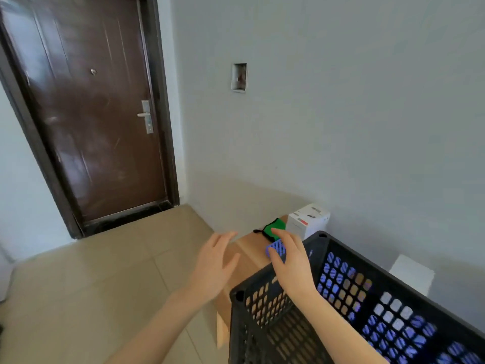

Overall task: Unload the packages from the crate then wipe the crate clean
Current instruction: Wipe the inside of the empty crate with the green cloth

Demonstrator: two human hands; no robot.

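Working with two bare hands at one black perforated crate (367,298) occupying the lower right of the frame, with its near corner overlapping one brown cardboard box (246,256) at centre bottom. Gripping one small blue patterned item (275,248) in the right hand (291,264), with the thumb below it and the fingers curled over its top, just above the crate's upper-left rim. Holding the left hand (215,261) to the left of the crate, fingers straight and spread, carrying nothing, hovering over the box's left edge. Showing several blue patches through the holes of the crate's far wall; being unable to tell whether these are packages. Registering one green cloth (274,227) with black trim lying on the box just beyond the right hand, one white carton (307,219) standing just right of the cloth against the wall, and one further white block (412,274) behind the crate's far rim. Registering one dark brown door (86,114), closed, in the upper left, bearing one metal handle (145,115).
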